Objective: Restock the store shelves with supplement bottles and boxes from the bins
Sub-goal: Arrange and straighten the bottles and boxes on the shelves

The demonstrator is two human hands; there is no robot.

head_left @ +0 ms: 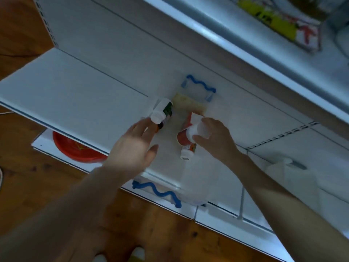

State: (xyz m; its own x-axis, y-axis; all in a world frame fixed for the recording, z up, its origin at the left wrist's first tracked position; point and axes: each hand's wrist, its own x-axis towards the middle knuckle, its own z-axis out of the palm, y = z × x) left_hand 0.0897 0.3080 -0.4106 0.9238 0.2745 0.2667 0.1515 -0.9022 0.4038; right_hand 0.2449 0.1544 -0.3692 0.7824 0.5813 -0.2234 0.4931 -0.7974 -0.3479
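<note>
early, i judge: shelf [75, 87] holds few bottles; right hand [217, 142] fingers grip an orange bottle [182, 138], left hand [132, 148] fingers spread.

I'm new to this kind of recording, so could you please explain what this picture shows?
There is no machine here: a person wears a camera on the head, looking down at their two bare hands. In front is a white store shelf. The right hand grips an orange-labelled bottle by its white cap. The left hand is open, fingers stretched toward a green-labelled bottle on the shelf; blur hides whether they touch. Blue wavy dividers mark a lane there.
</note>
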